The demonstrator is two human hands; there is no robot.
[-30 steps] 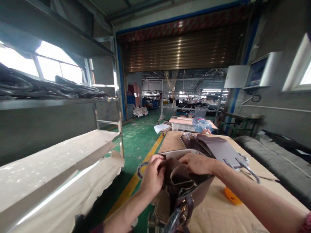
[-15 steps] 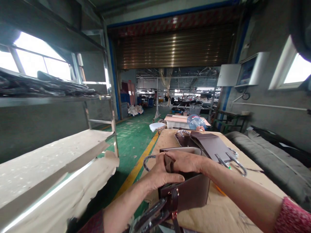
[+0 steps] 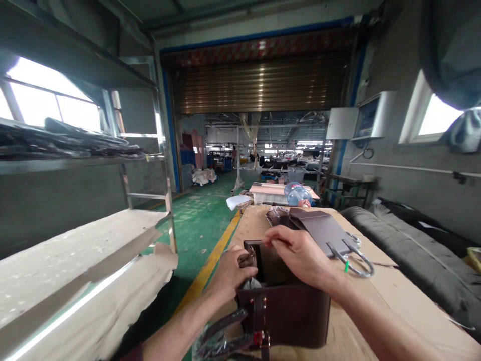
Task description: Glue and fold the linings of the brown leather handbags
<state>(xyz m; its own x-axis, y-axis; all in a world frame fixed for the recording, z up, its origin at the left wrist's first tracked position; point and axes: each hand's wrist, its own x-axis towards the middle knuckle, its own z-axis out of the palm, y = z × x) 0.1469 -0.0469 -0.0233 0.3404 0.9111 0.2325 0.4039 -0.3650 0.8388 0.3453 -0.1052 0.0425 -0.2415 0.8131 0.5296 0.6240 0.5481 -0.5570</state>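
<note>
A dark brown handbag (image 3: pixel 291 318) stands open at the top on the cardboard-covered table, its near handle wrapped in clear plastic and hanging toward me. My left hand (image 3: pixel 229 271) is at the bag's left end, fingers closed round a bunched piece of brown material (image 3: pixel 246 257) at the opening. Over the far rim, my right hand (image 3: pixel 296 250) has its fingers pinched together at the bag's edge. Beyond it lies another brown bag (image 3: pixel 325 230) on its side, with plastic-wrapped handles (image 3: pixel 353 260).
The table's cardboard top (image 3: pixel 376 306) runs under the bags. A metal rack with paper-covered shelves (image 3: pixel 75 240) is at the left. Rolled grey fabric (image 3: pixel 406 245) lies along the right. Blue water bottles (image 3: pixel 296 194) sit past the table's far end.
My hands have moved apart: the right has come off the left and gone to the far rim. The bag's opening shows wider, and the left hand has shifted left.
</note>
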